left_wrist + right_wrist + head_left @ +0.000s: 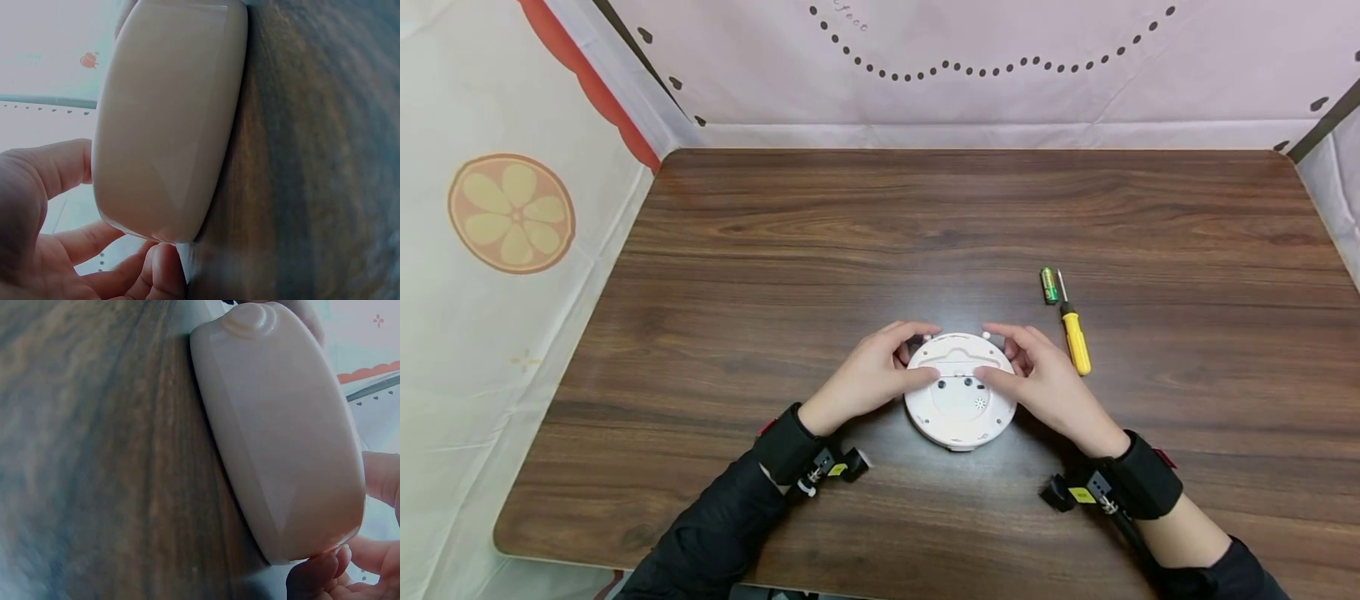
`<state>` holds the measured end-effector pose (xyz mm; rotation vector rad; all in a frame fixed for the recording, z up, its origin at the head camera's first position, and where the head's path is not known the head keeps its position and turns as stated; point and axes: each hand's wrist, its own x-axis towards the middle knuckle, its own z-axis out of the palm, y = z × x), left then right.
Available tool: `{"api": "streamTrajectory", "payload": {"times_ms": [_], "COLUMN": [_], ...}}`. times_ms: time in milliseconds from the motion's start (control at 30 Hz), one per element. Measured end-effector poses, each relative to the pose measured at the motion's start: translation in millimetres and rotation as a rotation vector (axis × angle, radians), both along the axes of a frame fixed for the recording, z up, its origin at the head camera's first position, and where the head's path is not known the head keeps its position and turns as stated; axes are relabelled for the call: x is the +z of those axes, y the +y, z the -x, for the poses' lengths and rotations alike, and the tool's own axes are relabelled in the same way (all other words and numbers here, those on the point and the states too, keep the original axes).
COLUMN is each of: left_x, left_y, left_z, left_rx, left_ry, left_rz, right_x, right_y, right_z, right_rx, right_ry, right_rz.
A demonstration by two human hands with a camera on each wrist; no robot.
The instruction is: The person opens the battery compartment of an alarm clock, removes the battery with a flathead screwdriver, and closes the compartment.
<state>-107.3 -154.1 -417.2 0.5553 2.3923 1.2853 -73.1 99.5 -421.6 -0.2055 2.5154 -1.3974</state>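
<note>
A round white alarm clock [958, 421] lies face down on the table, its back upward with two dark knobs, small speaker holes and a seam across the upper part. My left hand [887, 367] holds its left side, thumb on the back and fingers round the far rim. From the right, my right hand [1037, 375] grips it the same way, its thumb near the seam. In the left wrist view the smooth side of the clock [169, 119] hides part of the fingers. The right wrist view shows the clock's side [287, 437] with a rounded bump at one end.
A green battery [1048, 286] lies beyond the right hand, beside a screwdriver [1076, 342] with a yellow handle. The brown wooden table [775, 242] meets a pale printed cloth [985, 100] at the back and another at the left.
</note>
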Motion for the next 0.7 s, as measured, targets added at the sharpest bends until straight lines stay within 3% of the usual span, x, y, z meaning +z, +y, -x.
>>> {"api": "streamTrajectory", "payload": {"times_ms": [433, 700], "left_x": [-2.2, -4.4], "left_y": [1.6, 7.7], "left_z": [-3.8, -7.1], "left_rx": [0.027, 0.060], "left_ry": [0.030, -0.015], "left_rz": [-0.013, -0.043], "right_x": [-4.9, -4.6], "right_y": [-2.9, -4.8], "right_z": [-1.7, -5.5], "right_rx": [-0.020, -0.055], "right_ry": [-0.009, -0.094], "right_rz": [0.022, 0.044]}}
